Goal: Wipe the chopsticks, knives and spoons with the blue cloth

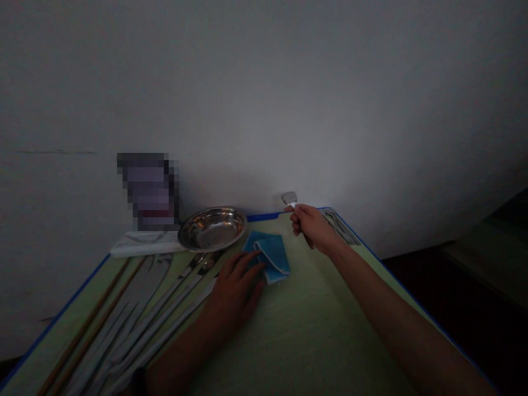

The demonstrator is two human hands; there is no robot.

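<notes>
A folded blue cloth [274,253] with pale edging lies on the green tabletop. My left hand [237,283] reaches over its near left side, fingers spread and fingertips at the cloth; whether they press on it I cannot tell. Farther back and to the right, my right hand [309,223] is closed around the handle of a small metal utensil. Its broad, shiny head [289,197], spoon-like in shape, points up and left toward the wall. Part of its handle shows below the fist.
A shiny metal bowl [213,230] stands at the back left, beside a white packet [144,242] and a blurred-out upright item [150,192]. Several long utensils [140,319] and brown sticks [84,324] lie at left. More metal pieces [342,226] rest along the right edge, near the wall.
</notes>
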